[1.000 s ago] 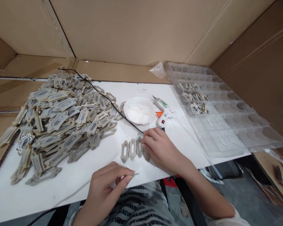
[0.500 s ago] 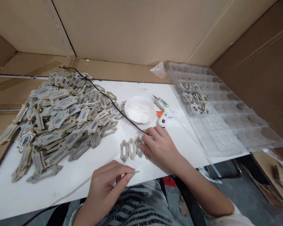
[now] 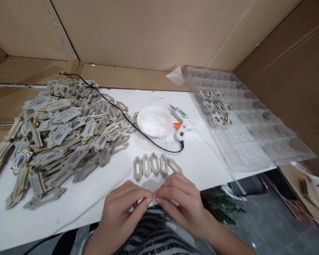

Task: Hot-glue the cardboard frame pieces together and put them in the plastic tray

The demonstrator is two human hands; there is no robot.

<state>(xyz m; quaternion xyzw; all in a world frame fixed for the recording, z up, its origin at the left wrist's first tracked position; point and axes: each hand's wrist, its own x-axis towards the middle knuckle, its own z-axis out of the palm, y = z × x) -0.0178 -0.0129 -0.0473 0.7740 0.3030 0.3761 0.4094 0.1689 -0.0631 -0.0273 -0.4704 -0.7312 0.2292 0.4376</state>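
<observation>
My left hand (image 3: 122,209) and my right hand (image 3: 179,203) meet at the table's near edge. Their fingertips pinch one tiny shiny thing (image 3: 153,197) between them; I cannot make out what it is. Just beyond the fingers lies a row of several grey-gold ornate frame pieces (image 3: 154,165), side by side on the white table (image 3: 117,184). A big heap of the same frame pieces (image 3: 61,131) covers the table's left half.
A white bowl (image 3: 155,122) and a white glue gun (image 3: 181,126) with a black cord (image 3: 149,138) lie mid-table. A clear plastic compartment tray (image 3: 255,134) with a few small ornaments (image 3: 215,106) sits at the right. Cardboard walls (image 3: 149,32) surround the table.
My right hand left the row of frame pieces and came back to the near edge, meeting the left hand's fingertips. One more piece of the row now shows at its right end.
</observation>
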